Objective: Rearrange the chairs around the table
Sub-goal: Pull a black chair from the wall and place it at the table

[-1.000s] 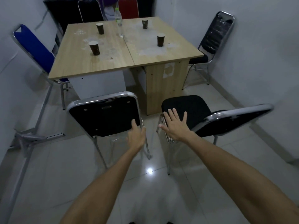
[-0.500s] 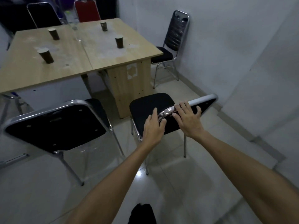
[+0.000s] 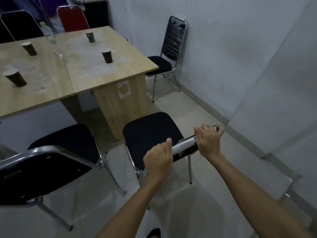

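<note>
White walls close off the right side of the room, and pale floor tiles run under the wooden table (image 3: 109, 78) that fills the upper left. What I'm working on is the black chair (image 3: 151, 133) just off the table's near corner, its seat facing the table and its backrest toward me. I've got both hands on the chrome top rail (image 3: 186, 144) of that backrest. My left hand (image 3: 158, 160) is curled shut over the rail's near end and my right hand (image 3: 210, 142) is wrapped over the far end — fingers folded down the front, thumbs behind.

The relation that matters is the rail's line. It runs from lower left up to upper right, skewed against the table's near edge, so the chair sits turned rather than square to the table. My left hand is the nearer one to the table leg and to the second black chair (image 3: 51, 165) beside it; my right hand is out toward the open floor and the wall.

As I read it, squaring the chair calls for swinging the right end round while the left end acts as pivot — then pushing forward so the seat slides toward the table. A third black chair (image 3: 164, 64) stands well apart by the wall, clear of that swing.
</note>
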